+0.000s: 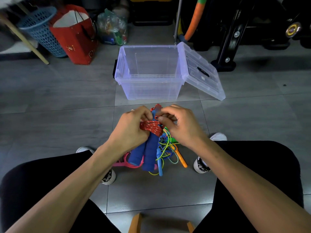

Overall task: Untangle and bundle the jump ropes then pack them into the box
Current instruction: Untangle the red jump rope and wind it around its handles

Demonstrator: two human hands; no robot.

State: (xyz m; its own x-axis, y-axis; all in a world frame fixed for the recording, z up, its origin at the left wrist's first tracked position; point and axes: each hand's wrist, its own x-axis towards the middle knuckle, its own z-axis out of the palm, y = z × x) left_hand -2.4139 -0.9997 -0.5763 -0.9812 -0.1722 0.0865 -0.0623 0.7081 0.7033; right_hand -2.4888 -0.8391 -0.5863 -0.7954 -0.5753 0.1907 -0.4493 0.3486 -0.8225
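Hands (129,126) (181,125) grip red rope (151,127); no label legible

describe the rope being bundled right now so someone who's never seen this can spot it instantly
Start at the clear plastic box with its lid open, on the floor ahead. Just in front of it, both hands, left hand and right hand, hold the red rope wound around two blue foam handles. Unlike the thin neon ropes in the pile below, it is thick, braided and white-flecked.
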